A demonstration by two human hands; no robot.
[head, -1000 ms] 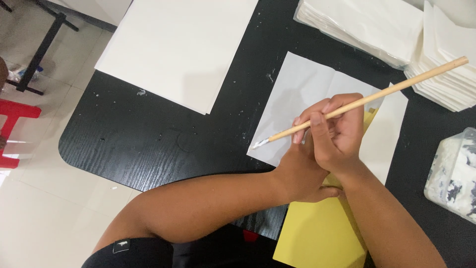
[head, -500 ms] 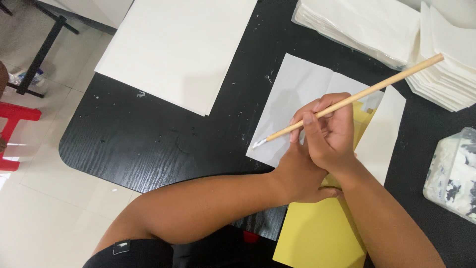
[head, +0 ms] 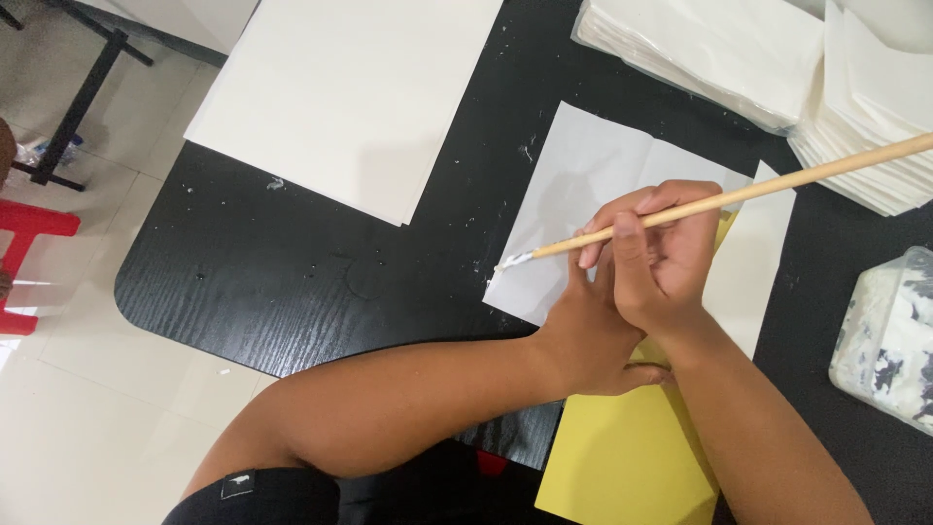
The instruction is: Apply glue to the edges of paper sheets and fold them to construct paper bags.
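Bare black table (head: 292,282) lies open leftward; paper stacks (head: 777,68) and a plastic tub (head: 889,335) crowd the right.

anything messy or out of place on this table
Small white flecks and smears dot the black table, mostly between the large white sheet and the folded white paper under the brush. The yellow sheet overhangs the table's near edge. Nothing looks damaged.

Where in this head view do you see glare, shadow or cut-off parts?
Head view: sharp overall; soft sheen on the black table near its front edge; bright washed-out floor at left; faint shadow under the right hand on the white sheet; the brush handle runs out of frame at right.
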